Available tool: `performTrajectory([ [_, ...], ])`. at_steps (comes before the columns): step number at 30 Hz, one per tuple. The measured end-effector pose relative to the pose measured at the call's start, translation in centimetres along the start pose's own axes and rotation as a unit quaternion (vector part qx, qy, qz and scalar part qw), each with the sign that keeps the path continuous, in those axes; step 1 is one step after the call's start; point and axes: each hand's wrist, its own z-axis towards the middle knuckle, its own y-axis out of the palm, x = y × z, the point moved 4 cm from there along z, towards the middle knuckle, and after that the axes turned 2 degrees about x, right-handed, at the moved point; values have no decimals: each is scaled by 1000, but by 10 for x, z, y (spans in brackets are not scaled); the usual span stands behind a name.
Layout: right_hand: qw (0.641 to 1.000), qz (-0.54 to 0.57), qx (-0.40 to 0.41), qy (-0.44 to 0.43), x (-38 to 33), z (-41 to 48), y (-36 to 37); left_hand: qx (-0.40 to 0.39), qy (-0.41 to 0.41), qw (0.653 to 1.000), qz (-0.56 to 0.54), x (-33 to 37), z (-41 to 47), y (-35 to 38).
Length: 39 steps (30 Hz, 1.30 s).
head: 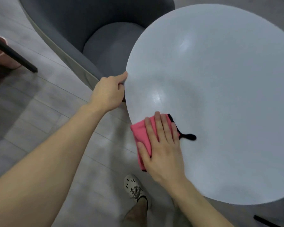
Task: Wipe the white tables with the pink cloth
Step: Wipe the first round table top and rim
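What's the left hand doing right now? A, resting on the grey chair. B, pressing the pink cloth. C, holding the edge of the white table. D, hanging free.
C: the left hand grips the rim of the table, while the right hand presses flat on the cloth.

One white table (220,95), one pink cloth (140,133), two hands (107,94) (164,149), one armchair (105,46)
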Motion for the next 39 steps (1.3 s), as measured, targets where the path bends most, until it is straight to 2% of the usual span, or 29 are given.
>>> performTrajectory([
  [1,1000,-6,-4,-4,5,-22,-4,3,-2,1000,2,1,-2,2],
  [3,1000,-12,6,1,16,-6,0,2,-3,1000,15,2,-3,7],
  [6,997,-34,53,37,19,115,10,-2,2,1000,18,2,-1,11],
  [8,995,-27,39,82,19,203,15,-6,11,1000,25,3,0,12],
  [10,992,-22,36,116,17,239,19,-7,21,999,45,3,2,14],
  [12,993,-24,57,96,13,211,20,1,24,997,72,3,5,16],
  [14,996,-14,72,55,14,132,16,10,16,995,93,0,5,19],
  [18,999,-13,13,27,19,-32,-3,41,0,993,112,7,2,31],
  [21,999,-11,14,29,24,-18,-1,45,-21,993,106,10,5,36],
  [25,998,-4,41,55,13,104,16,41,-54,998,-16,12,-13,42],
  [29,998,-2,48,49,4,139,24,148,-91,973,-154,10,-65,59],
  [31,998,31,58,12,15,110,19,186,-71,966,-162,11,-87,71],
  [35,999,28,32,-22,74,-19,-4,247,-32,968,-36,41,-129,93],
  [37,1000,-2,17,-10,132,-80,-26,280,-29,959,17,63,-147,100],
  [39,998,-48,-9,46,199,-115,-44,291,-16,956,39,85,-163,110],
])
